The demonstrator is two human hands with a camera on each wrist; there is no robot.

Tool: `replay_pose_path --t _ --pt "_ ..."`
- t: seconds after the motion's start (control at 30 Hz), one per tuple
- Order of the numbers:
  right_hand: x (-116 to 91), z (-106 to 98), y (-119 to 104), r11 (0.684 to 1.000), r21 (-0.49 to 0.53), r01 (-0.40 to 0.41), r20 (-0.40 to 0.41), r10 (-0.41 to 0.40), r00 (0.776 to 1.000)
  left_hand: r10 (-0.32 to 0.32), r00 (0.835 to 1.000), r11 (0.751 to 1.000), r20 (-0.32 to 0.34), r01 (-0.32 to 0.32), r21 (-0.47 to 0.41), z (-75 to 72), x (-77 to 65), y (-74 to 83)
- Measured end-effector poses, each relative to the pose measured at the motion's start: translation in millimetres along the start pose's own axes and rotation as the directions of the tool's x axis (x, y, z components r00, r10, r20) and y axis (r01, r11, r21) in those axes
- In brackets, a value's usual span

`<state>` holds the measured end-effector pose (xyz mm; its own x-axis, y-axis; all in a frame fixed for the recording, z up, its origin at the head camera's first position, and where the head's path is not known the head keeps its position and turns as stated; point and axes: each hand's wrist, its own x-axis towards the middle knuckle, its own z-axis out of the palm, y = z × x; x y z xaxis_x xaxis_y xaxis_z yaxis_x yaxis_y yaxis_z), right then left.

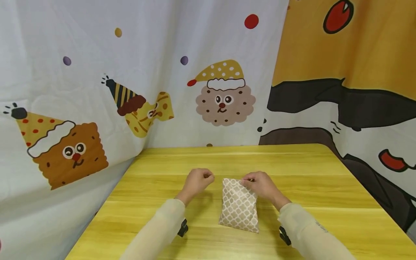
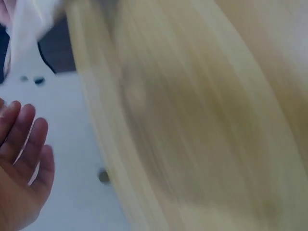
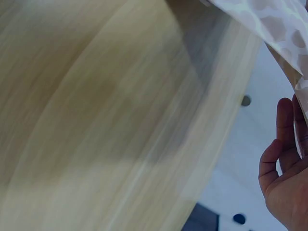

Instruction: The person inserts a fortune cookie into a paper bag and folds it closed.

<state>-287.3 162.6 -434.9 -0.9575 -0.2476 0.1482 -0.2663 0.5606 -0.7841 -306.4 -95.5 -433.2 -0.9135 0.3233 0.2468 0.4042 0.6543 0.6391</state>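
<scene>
A flat beige paper bag (image 1: pixel 238 207) with a white lattice pattern hangs tilted over the table. At its upper right corner, my right hand (image 1: pixel 261 185) pinches the edge between thumb and fingers. To the left of the bag and apart from it is my left hand (image 1: pixel 197 181), its fingers loosely bent and holding nothing. The left wrist view has the left hand (image 2: pixel 21 163) at the lower left, fingers relaxed, with a blurred pale edge of the bag (image 2: pixel 31 29) above. In the right wrist view, the bag (image 3: pixel 279 24) crosses the top right, above the right hand (image 3: pixel 288 178).
The yellow wood-grain table (image 1: pixel 156 231) spreads under both hands. Behind it and along its sides hangs a white curtain (image 1: pixel 156 47) printed with cartoon biscuits, its right part (image 1: pixel 373 54) orange and black. Dark wrist cameras sit under both sleeves.
</scene>
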Motion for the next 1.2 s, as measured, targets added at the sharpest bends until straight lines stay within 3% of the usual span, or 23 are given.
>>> replay_pose_path --t 0.1,0.2,0.4,0.57,0.9,1.03,1.2 --pt "2 1 -6 1.000 0.009 0.015 0.023 -0.015 1.000 0.010 0.995 0.987 0.103 0.007 -0.163 5.8 2.9 11.9" --pt "5 5 -16 0.998 -0.044 0.036 0.037 -0.034 0.999 0.046 0.988 0.974 0.144 -0.013 -0.227 13.0 4.1 23.0" --pt "7 10 -27 0.969 -0.243 0.035 -0.042 -0.046 0.998 0.100 0.994 0.988 0.041 -0.095 -0.120 17.7 3.8 32.0" --pt "4 10 -24 0.956 -0.294 -0.025 -0.104 -0.006 0.995 0.105 0.994 0.993 -0.029 -0.106 -0.046 15.5 1.0 27.7" --pt "1 6 -13 0.970 -0.243 -0.005 -0.058 -0.009 0.998 0.060 0.998 0.995 -0.018 -0.061 -0.080 11.9 -3.9 13.4" --pt "-1 -4 -2 0.978 -0.209 -0.023 -0.072 0.008 0.997 0.003 0.998 0.995 -0.058 -0.010 -0.104 5.0 -4.1 2.6" --pt "-2 -10 2 0.996 -0.033 -0.087 -0.077 0.084 0.993 -0.033 0.996 0.984 -0.079 0.018 -0.177 -1.9 -2.6 -1.5"
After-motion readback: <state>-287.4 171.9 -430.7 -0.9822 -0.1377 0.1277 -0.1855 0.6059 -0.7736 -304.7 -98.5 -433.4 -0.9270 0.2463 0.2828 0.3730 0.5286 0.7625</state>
